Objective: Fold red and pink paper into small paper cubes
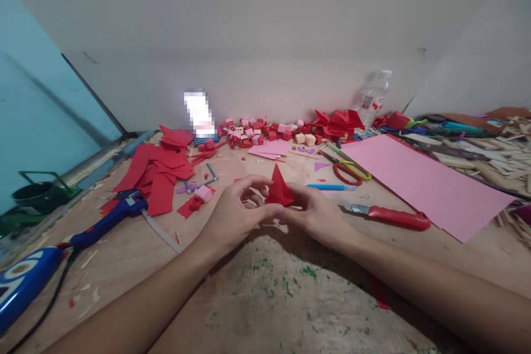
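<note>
Between my two hands, above the middle of the worktable, is a small folded piece of red paper [279, 187] with a pointed tip standing up. My left hand [244, 204] grips its left side, thumb in front and fingers curled behind. From the right, my right hand [317, 211] pinches it at the lower edge, its thumb close to the left thumb. The lower part of the paper is partly covered by the fingers. Just beyond my right hand lies a blue pen [329, 187], and a red-handled utility knife [394, 217] rests beside my right wrist.
Red paper pieces [160, 174] and a blue glue gun [108, 224] lie left. Behind are a bright phone [199, 114], small pink and red paper cubes [249, 135] and a plastic bottle [373, 100]. Scissors [350, 171], pink sheets [427, 185] and wood scraps [485, 149] occupy the right.
</note>
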`<state>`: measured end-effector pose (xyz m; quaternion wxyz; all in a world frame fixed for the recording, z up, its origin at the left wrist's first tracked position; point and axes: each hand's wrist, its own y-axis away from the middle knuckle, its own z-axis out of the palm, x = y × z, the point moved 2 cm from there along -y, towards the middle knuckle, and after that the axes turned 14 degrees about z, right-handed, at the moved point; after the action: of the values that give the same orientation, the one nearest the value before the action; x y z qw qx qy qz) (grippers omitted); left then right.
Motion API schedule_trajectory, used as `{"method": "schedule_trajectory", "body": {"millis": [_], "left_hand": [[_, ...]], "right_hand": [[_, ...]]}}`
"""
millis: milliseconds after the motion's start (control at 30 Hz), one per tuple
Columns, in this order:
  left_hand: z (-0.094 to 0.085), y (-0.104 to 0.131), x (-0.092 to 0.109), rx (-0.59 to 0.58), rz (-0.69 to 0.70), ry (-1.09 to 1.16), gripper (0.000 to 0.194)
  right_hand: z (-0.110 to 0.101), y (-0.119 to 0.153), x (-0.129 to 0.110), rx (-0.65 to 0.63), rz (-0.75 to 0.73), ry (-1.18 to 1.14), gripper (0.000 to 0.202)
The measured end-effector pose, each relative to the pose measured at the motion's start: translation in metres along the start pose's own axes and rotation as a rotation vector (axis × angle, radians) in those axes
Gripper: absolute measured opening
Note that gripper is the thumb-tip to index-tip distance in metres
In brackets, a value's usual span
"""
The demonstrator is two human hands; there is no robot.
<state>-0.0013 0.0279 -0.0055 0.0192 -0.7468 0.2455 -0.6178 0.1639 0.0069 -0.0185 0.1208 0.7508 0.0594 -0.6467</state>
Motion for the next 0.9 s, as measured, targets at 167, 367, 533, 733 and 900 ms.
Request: {"method": "schedule_trajectory", "body": {"millis": [167, 367, 533, 733, 900], "left_hand": [[0.002, 0.005, 0.008, 0.006, 0.097, -0.042, 0.024], [-0.004, 0.006, 0.007, 0.103, 0.066, -0.025, 0.023], [-0.007, 0.001, -0.005, 0.129, -0.023, 0.032, 0.025], [-0.008, -0.003, -0.007, 0.150, -0.005, 0.048, 0.017], [-0.008, -0.004, -0.006, 0.159, -0.008, 0.077, 0.014]], "right_hand": [[0.000, -0.002, 0.004, 0.002, 0.054, -0.040, 0.025], [-0.003, -0.007, 0.014, 0.050, 0.150, -0.354, 0.025], [-0.005, -0.008, 0.015, 0.035, 0.169, -0.348, 0.017], [-0.007, -0.007, 0.015, 0.040, 0.171, -0.322, 0.017], [-0.007, -0.006, 0.016, 0.023, 0.179, -0.389, 0.020]]}}
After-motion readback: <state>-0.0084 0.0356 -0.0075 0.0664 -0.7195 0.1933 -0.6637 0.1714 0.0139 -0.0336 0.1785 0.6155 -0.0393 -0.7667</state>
